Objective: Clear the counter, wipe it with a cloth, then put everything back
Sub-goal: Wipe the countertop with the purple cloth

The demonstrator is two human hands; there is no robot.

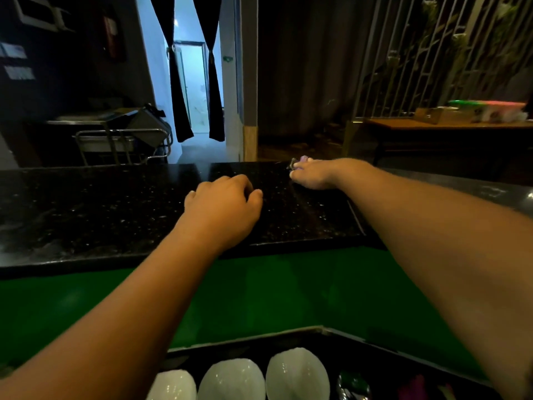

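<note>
A black speckled stone counter (101,209) runs across the middle of the head view. My left hand (223,207) rests on it near the centre with its fingers curled under, and nothing shows in it. My right hand (313,173) reaches to the counter's far edge and its fingertips pinch a small dark object (293,164) that is too small to identify. No cloth is in view.
Below the counter is a green panel (288,290). Three white bowls (236,381) stand upside down in a dark tray at the bottom edge. Beyond the counter are a metal trolley (121,137), a curtained doorway (191,82) and a wooden table (447,125) with boxes.
</note>
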